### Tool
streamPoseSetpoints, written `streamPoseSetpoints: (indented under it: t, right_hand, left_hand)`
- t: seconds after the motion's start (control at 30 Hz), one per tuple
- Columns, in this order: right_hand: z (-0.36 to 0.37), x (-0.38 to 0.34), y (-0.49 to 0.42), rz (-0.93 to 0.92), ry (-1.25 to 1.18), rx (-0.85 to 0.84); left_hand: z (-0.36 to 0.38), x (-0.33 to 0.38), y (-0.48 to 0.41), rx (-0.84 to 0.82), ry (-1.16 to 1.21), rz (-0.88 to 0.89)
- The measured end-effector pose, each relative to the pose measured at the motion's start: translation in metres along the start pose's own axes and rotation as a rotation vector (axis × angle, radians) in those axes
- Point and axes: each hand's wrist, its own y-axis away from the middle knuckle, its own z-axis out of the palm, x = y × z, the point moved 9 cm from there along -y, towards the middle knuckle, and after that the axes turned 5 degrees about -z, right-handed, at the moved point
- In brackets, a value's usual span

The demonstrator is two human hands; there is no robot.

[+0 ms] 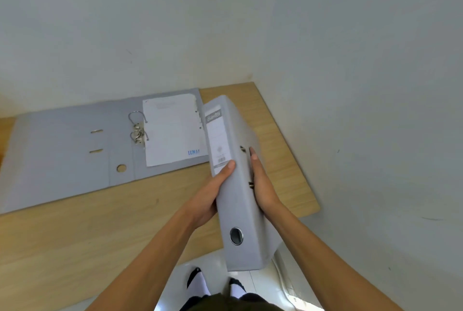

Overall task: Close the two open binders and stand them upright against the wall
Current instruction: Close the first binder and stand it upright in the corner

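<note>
A closed grey binder (pixel 238 208) is lifted above the right part of the wooden table (pixel 100 230), its labelled spine facing up toward me. My left hand (pixel 210 195) presses its left cover and my right hand (pixel 263 183) lies flat on its right cover, so the binder is clamped between both palms. A second grey binder (pixel 62 150) lies open and flat on the table at the back left, against the wall. Its metal rings (pixel 137 128) stand open and a white sheet (pixel 172 128) rests on its right half.
A pale wall (pixel 225 22) runs along the table's back edge and another wall (pixel 375 110) closes the right side. The table's right corner (pixel 315 208) is just right of my hands. White floor tiles (pixel 215 268) and my feet show below.
</note>
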Motion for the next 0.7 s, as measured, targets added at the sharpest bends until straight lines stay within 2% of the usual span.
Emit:
streamPoseSetpoints:
  t: [0.2,0.3,0.37,0.47,0.6,0.7]
  right_hand:
    - [-0.007,-0.103,0.011,-0.284,-0.106,-0.029]
    - [-0.019,-0.139,0.012,-0.456,0.003,-0.016]
    - [-0.032,-0.149,0.01,-0.506,0.081,0.027]
    - [-0.053,-0.146,0.004,-0.523,0.128,0.102]
    - [-0.075,-0.12,-0.012,-0.424,0.111,0.098]
    - [-0.099,-0.107,-0.025,-0.389,0.064,0.164]
  left_hand:
    - [0.015,0.055,-0.009,0.016,-0.236,0.277]
    - [0.024,0.074,-0.022,0.052,-0.389,0.415]
    - [0.031,0.082,-0.031,0.066,-0.453,0.465]
    - [0.036,0.085,-0.047,0.103,-0.55,0.464]
    - [0.042,0.084,-0.072,0.125,-0.654,0.434]
    - [0.056,0.089,-0.092,0.091,-0.712,0.413]
